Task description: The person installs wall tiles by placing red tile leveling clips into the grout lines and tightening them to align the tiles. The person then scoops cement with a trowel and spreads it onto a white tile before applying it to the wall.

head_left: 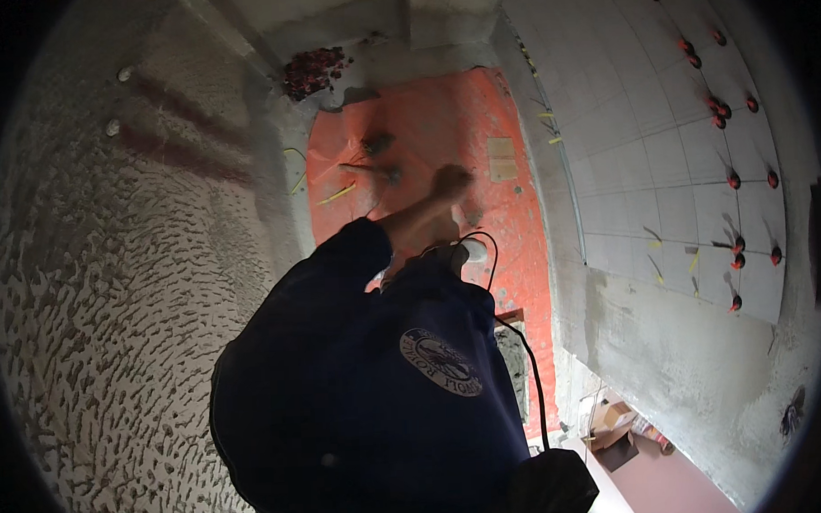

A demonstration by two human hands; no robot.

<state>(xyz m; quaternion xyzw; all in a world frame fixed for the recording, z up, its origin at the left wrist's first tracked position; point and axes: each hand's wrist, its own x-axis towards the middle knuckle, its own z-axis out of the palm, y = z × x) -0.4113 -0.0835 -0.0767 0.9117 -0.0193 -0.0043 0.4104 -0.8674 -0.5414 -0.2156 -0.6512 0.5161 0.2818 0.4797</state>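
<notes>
My left hand (pixel 451 181) reaches out over an orange sheet (pixel 511 280) on the floor, its bare forearm coming out of a dark blue sleeve. The hand is dim and smeared, so its fingers and anything in them cannot be made out. Left of it on the sheet lie a dark thin-handled thing (pixel 371 170), a dark blurred lump (pixel 377 144) and a yellow strip (pixel 338 195). A tan rectangular piece, perhaps cardboard (pixel 502 159), lies to its right. Below the hand shows a pale rounded thing (pixel 474 250). My right hand does not show.
Large grey tiles with red-and-black round clips (pixel 734 181) cover the right wall. Rough, ridged mortar (pixel 142 338) coats the left one. A pile of red and black pieces (pixel 314 73) lies at the far end. A black cable (pixel 539 388) hangs beside my body.
</notes>
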